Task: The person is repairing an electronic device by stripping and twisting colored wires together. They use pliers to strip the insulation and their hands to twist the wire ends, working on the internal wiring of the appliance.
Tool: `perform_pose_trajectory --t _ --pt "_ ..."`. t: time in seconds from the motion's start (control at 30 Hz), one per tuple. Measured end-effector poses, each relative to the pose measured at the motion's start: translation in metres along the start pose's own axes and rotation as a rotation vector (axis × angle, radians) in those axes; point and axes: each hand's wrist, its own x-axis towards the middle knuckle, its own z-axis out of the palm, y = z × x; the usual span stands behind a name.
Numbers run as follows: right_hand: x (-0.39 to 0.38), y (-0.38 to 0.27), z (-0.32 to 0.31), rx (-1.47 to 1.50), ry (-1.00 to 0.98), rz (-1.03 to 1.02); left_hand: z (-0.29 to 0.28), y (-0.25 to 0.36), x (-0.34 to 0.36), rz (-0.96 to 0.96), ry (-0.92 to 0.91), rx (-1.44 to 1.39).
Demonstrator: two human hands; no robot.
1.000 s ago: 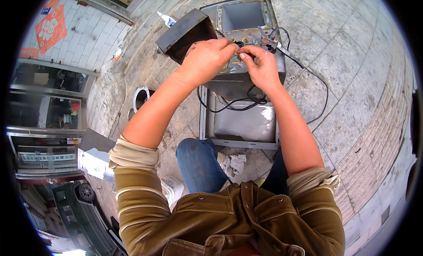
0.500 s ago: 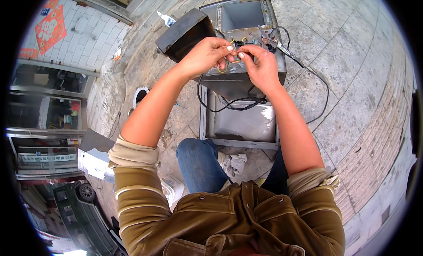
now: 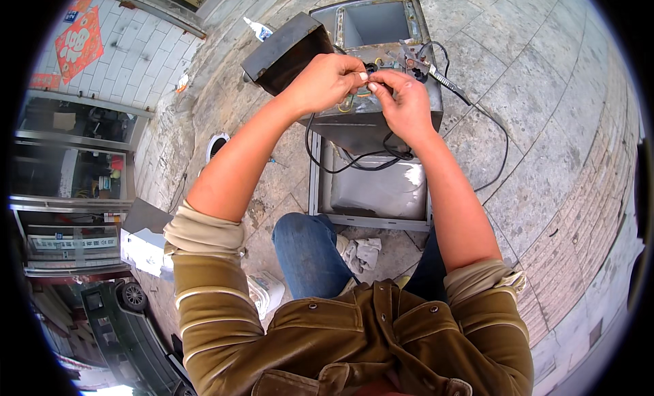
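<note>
My left hand and my right hand meet fingertip to fingertip over a grey metal machine housing. Both hands are closed in a pinch on what looks like a thin wire, mostly hidden by the fingers. Below the fingertips a yellow-green wire loops out of the housing. Beside my right hand, what looks like a pair of pliers lies on the housing's edge. Left of the housing rests a dark metal box-shaped cover, close to my left hand.
A black cable curves over the paving at the right. Below the housing sits a grey metal frame, between my knees. A crumpled pale cloth and a white plastic container lie near my legs. A bottle lies beyond the cover.
My left fingers have closed in more tightly, and that hand has turned slightly with its knuckles higher. My right hand stays nearly in place.
</note>
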Motion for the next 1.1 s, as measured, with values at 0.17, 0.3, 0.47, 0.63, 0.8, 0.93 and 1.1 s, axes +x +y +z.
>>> perform_pose_trajectory --t 0.17,0.3,0.47,0.63,0.8,0.93,1.1 --pt "-0.001 -0.002 0.000 -0.027 0.022 -0.008 -0.006 0.009 -0.003 -0.279 -0.058 -0.425" --pt "-0.001 0.000 0.001 -0.001 0.034 0.037 -0.001 0.011 -0.013 0.244 0.213 0.434" --pt "-0.003 -0.001 0.004 0.033 0.038 0.071 0.010 0.013 -0.017 0.305 0.254 0.758" --pt "-0.003 0.005 0.004 0.030 -0.007 0.050 0.000 0.026 -0.013 0.326 0.121 0.885" --pt "-0.001 0.012 0.008 0.152 0.076 0.120 -0.003 0.027 -0.008 0.286 0.119 0.881" --pt "-0.002 0.009 0.003 0.212 0.068 0.289 0.001 0.002 -0.014 0.251 0.429 0.458" --pt "-0.003 0.016 0.008 0.254 0.074 0.241 0.035 -0.068 -0.039 0.016 0.305 0.627"
